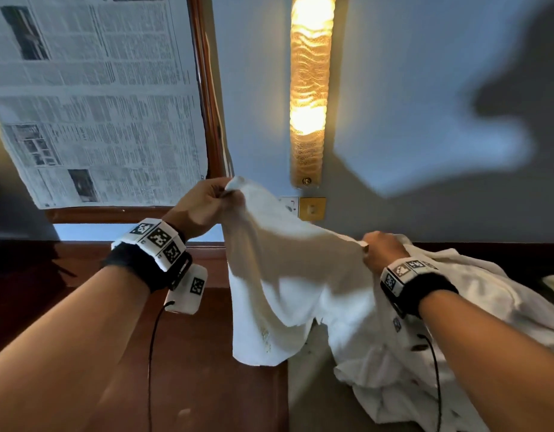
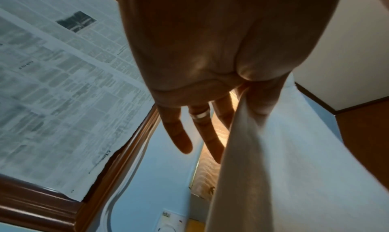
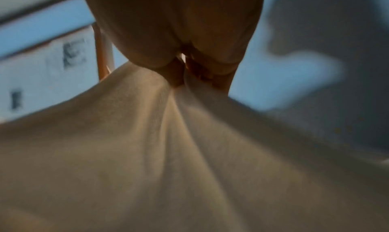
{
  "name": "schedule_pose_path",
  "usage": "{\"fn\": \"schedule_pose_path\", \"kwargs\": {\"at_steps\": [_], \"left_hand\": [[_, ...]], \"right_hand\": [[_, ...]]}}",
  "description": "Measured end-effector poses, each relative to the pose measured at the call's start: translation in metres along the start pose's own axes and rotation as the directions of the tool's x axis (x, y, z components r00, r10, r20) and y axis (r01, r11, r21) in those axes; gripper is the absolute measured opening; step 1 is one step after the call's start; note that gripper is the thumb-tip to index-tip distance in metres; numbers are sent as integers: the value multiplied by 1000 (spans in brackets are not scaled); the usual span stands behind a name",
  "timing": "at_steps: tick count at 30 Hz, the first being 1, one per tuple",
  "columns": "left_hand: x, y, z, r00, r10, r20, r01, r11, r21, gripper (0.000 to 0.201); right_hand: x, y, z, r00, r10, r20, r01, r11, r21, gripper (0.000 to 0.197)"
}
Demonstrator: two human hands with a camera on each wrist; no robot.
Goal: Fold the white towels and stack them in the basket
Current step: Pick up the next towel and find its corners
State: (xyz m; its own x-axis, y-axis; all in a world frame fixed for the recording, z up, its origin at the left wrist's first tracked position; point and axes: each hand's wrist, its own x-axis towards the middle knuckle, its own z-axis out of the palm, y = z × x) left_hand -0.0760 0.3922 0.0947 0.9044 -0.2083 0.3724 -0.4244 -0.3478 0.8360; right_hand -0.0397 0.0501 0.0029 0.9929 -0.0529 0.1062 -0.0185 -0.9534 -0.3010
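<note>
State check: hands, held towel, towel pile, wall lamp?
left hand: pinching the towel's top corner
right hand: gripping the towel's upper edge
towel: lifted, spread, unfolded
towel pile: crumpled, unfolded
wall lamp: lit

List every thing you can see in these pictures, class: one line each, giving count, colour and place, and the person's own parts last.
held towel: one, white, hanging between both hands
towel heap: count unclear, white, lower right
newspaper: one sheet, grey print, covering the wood-framed panel upper left
wall lamp: one, lit amber, centre wall
wall plates: two, white and gold, below the lamp
wrist bands: two, black with white marker tags
left hand: pinches the towel's raised corner
right hand: pinches the towel's edge, lower
</note>
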Motion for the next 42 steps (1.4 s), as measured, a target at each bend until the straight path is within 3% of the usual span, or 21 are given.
{"fn": "schedule_pose_path", "kwargs": {"at_steps": [2, 5, 7, 9, 12, 14, 18, 19, 23, 26, 29, 32, 34, 36, 39, 42], "left_hand": [[-5, 1, -3, 994, 11, 107, -8, 1000, -27, 36], [-11, 3, -3, 987, 89, 135, -85, 996, -36, 27], [-21, 10, 2, 992, 87, 95, -73, 987, -140, 20], [-33, 18, 8, 995, 54, 82, -28, 957, -290, 37], [-44, 22, 11, 995, 40, 90, 4, 898, -440, 29], [-48, 23, 8, 995, 74, 65, -39, 904, -426, 32], [-59, 26, 12, 982, 169, 79, -138, 943, -303, 32], [-62, 26, 14, 978, 189, 88, -160, 950, -268, 37], [-77, 28, 13, 967, 241, 82, -221, 955, -198, 40], [-80, 29, 15, 969, 223, 102, -198, 957, -211, 44], [-81, 34, 24, 969, 220, 116, -183, 947, -264, 50], [-79, 40, 35, 973, 188, 135, -141, 944, -298, 42], [-75, 41, 45, 977, 157, 146, -104, 942, -318, 37], [-69, 41, 57, 982, 127, 139, -73, 938, -340, 34], [-61, 46, 81, 989, 102, 104, -55, 924, -379, 30], [-56, 55, 106, 993, 87, 82, -41, 892, -450, 26]], "right_hand": [[-10, -32, -17, 984, -4, -180, 45, 973, 224, 17], [-35, -108, -43, 908, -141, -394, 314, 853, 417, 16], [-55, -160, -59, 812, -265, -520, 499, 778, 382, 10], [-69, -194, -70, 734, -314, -602, 579, 752, 315, 11], [-84, -209, -79, 752, -278, -598, 525, 801, 288, 19], [-99, -203, -75, 753, -284, -593, 489, 846, 215, 23], [-142, -185, -50, 618, -423, -663, 584, 811, 27, 21], [-148, -178, -43, 631, -415, -655, 568, 823, 26, 22], [-161, -129, -16, 764, -261, -590, 382, 920, 88, 31], [-169, -93, -2, 866, -189, -463, 241, 969, 55, 22], [-175, -60, 9, 966, -12, -260, 20, 999, 27, 11], [-177, -36, 8, 959, 211, -190, -186, 972, 143, 12], [-171, -36, -5, 916, 259, -308, -140, 923, 359, 12], [-161, -54, -27, 872, 217, -439, 30, 870, 491, 19], [-145, -89, -67, 861, -8, -508, 295, 822, 487, 21], [-131, -102, -92, 849, -134, -511, 398, 798, 452, 18]]}}
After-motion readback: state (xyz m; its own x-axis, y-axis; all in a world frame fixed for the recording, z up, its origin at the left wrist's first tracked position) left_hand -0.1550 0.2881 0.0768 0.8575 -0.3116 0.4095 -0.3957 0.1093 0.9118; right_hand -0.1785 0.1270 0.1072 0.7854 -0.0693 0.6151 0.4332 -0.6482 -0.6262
